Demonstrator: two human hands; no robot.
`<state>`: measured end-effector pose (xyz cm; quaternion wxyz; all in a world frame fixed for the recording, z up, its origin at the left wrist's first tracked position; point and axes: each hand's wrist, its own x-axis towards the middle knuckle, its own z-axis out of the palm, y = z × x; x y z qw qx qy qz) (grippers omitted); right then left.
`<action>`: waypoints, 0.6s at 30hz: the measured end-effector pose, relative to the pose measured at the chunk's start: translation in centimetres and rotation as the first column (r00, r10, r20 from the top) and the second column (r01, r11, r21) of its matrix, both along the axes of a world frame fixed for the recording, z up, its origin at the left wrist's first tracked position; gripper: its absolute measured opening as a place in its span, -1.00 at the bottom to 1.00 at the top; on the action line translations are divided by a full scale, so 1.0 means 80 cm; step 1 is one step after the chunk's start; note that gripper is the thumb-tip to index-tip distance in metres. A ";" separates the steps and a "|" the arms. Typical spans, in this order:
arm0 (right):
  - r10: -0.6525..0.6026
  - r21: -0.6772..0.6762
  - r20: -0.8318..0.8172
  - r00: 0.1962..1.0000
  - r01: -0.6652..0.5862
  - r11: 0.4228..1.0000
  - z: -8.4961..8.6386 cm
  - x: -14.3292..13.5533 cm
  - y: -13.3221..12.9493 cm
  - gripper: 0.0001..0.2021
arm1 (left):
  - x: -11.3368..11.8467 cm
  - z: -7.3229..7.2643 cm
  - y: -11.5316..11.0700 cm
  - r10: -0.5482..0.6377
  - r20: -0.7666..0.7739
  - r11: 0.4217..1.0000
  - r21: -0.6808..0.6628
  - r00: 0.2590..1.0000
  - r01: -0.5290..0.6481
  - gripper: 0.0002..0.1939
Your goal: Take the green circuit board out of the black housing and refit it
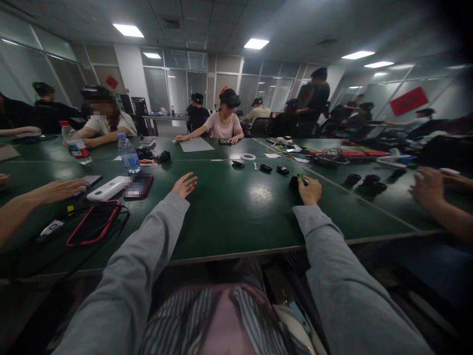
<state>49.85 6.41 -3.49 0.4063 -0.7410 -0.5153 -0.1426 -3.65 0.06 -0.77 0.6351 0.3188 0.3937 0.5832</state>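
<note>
My left hand [185, 185] is over the green table [236, 217], fingers apart and holding nothing. Farther right, my right hand [311, 191] is closed around a small dark block-like object [294, 182] with a green patch on top; its exact kind is unclear. Between and beyond my hands lie small black oval items resembling key fobs, one on the left [237, 163], one in the middle [266, 168] and one on the right [283, 169]. A small wrench [254, 166] lies among them, and a white ring like a tape roll [248, 157] is just behind.
To the left are a water bottle [129, 155], a red-capped bottle [76, 144], a white device [108, 188], a pink-edged phone case [94, 224] and cables. Black items [369, 182] and a co-worker's hands [428, 187] are at right. People sit across the table.
</note>
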 end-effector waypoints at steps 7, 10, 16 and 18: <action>-0.079 -0.127 -0.038 0.996 0.074 0.989 0.001 -0.005 -0.008 -0.48 | -0.001 0.000 0.000 -0.012 0.017 1.000 -0.007 1.000 0.012 -0.64; -0.077 -0.181 -0.082 0.994 0.061 0.982 0.002 -0.006 -0.010 -0.43 | -0.001 0.000 0.001 -0.033 0.055 0.999 -0.005 0.998 0.033 -0.66; -0.103 -0.181 -0.108 0.989 0.082 0.980 0.003 -0.027 -0.012 -0.44 | 0.001 -0.003 0.002 -0.017 0.137 1.000 0.011 0.990 0.016 -0.62; -0.094 -0.194 -0.088 0.992 0.076 0.978 0.003 -0.044 -0.013 -0.46 | 0.002 -0.004 0.002 -0.010 0.154 1.000 0.015 0.988 0.008 -0.63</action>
